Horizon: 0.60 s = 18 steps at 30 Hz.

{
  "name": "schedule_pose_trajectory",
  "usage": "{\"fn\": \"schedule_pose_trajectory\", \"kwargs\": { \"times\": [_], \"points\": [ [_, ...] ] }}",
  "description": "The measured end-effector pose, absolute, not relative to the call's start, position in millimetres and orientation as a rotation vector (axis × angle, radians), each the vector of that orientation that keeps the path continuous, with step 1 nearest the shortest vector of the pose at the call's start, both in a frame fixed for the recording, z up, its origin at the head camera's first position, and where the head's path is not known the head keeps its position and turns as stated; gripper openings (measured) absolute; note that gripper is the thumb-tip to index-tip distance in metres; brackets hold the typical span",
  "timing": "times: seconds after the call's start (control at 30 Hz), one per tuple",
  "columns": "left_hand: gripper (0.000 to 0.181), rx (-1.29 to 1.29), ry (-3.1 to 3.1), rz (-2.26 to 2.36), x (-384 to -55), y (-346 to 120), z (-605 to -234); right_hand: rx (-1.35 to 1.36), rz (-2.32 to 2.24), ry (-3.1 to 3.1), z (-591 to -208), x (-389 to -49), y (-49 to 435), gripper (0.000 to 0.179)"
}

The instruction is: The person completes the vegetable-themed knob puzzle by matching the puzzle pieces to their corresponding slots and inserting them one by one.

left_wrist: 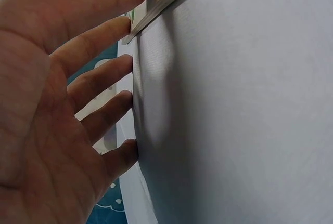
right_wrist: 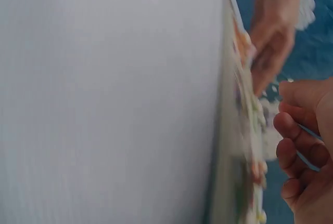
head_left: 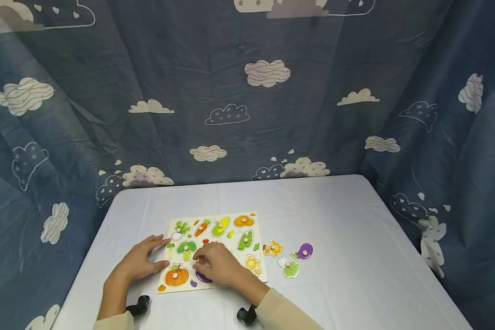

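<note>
A wooden vegetable puzzle board [head_left: 186, 284] lies on the white table. My left hand [head_left: 137, 260] is at its left edge, fingers extended, thumb and index fingertip right at the rim; the left wrist view shows the palm with nothing in it. Over the board's lower middle is my right hand [head_left: 218, 264], fingers loosely bent and nothing visible between them. Below its fingertips shows a purple eggplant picture [head_left: 203, 277]. Nearby on the board are a pumpkin [head_left: 177, 277] and a broccoli [head_left: 186, 250]. The right hand hides part of the board's middle.
Right of the board lie loose knobbed pieces: a yellow mushroom [head_left: 276, 248], an eggplant [head_left: 304, 251] and a green leafy vegetable [head_left: 290, 269]. A dark blue cloud-patterned curtain [head_left: 231, 91] hangs behind the table [head_left: 354, 275]. Black wrist mounts [head_left: 139, 306] show at both wrists.
</note>
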<state>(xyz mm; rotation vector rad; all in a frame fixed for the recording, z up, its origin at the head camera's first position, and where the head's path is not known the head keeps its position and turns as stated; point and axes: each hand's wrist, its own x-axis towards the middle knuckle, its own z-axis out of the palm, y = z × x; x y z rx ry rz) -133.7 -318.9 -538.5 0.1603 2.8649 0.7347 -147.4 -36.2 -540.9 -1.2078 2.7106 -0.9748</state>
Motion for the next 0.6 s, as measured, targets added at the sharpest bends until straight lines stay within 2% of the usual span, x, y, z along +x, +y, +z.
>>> {"fn": "schedule_pose_trajectory", "kwargs": {
  "times": [0.27, 0.6],
  "points": [
    [0.071, 0.160, 2.866, 0.725, -133, -320, -538, -1.105, -1.025, 2.771, -525, -166, 13, 0.015],
    [0.072, 0.159, 2.848, 0.724, -132, -319, -538, -0.980, -1.005, 2.849, -518, -175, 68, 0.015]
  ]
}}
